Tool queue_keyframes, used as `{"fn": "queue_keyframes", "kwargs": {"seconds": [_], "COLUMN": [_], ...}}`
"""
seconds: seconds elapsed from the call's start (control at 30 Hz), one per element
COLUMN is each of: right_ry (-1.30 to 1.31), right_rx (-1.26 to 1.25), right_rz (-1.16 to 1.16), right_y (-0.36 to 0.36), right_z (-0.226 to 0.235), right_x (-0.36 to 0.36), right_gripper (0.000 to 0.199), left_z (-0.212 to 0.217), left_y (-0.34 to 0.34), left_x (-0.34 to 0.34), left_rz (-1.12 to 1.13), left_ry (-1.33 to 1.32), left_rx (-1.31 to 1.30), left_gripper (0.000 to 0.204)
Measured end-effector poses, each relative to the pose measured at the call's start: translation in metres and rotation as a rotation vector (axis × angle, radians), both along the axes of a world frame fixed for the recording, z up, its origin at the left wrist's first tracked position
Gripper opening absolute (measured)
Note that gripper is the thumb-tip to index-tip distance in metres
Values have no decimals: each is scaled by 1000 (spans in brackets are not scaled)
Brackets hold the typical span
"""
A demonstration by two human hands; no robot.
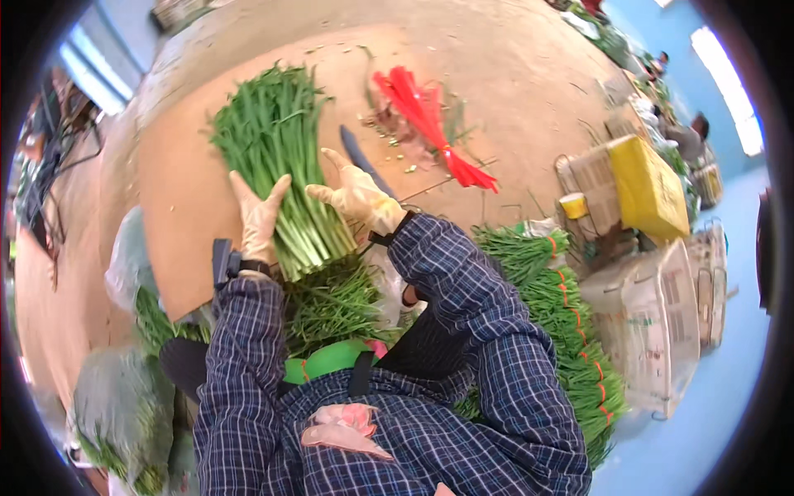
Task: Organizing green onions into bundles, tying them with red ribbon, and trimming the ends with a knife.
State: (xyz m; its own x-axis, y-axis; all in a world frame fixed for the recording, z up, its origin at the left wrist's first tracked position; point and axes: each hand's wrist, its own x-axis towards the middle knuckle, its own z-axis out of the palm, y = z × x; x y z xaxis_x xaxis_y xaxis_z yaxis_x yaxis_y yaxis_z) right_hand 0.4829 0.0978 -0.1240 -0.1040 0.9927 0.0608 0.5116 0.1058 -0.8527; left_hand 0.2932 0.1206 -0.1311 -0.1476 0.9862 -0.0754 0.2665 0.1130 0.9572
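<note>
A thick bunch of garlic chives (281, 157) lies on a brown board (184, 227), leaf tips pointing away and pale cut ends toward me. My left hand (258, 213), in a cream glove, touches the bunch's left side with thumb and fingers spread. On the other side my right hand (360, 197), gloved alike, is beside the stalks with its fingers apart; contact there is hard to make out. A dark-bladed knife (356, 151) lies right of the bunch, its handle partly hidden behind my right hand. Farther right is a bundle of red ties (430, 124) among trimmed scraps.
Loose chives (331, 312) lie below the board's near edge. Tied bunches (571, 331) are stacked at my right, beside pale plastic crates (649, 322), a yellow container (653, 188) and a yellow cup (572, 205). Filled plastic bags (124, 397) stand at left. People (688, 136) sit far right.
</note>
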Motion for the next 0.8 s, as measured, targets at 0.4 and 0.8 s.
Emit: {"fn": "queue_keyframes", "kwargs": {"seconds": [0.4,0.8], "right_ry": [-916,-261], "right_rx": [-95,-498], "right_rz": [-378,-494], "right_y": [-10,-1], "right_z": [18,-21], "right_x": [195,232], "right_gripper": [31,26], "left_z": [1,20], "left_y": [5,3], "left_x": [-11,-13], "left_rz": [-79,-36], "left_ry": [88,233], "left_rx": [68,235], "left_gripper": [115,107]}}
